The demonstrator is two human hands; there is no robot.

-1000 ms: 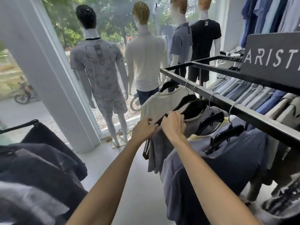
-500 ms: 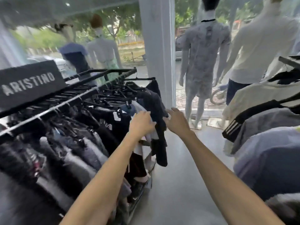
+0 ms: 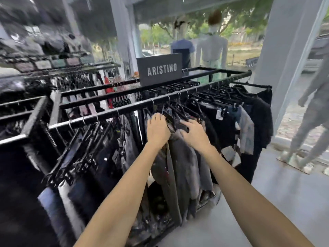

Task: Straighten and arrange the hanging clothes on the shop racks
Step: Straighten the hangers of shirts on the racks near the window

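Blur obscures fingertips. Grey garment (image 3: 179,157) hangs between and below both hands; left hand (image 3: 157,129) grips its top, right hand (image 3: 195,133) clasps black hanger (image 3: 176,122).

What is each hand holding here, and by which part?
Left hand grips the top edge of a hanging grey garment; right hand holds a black hanger by its arm.
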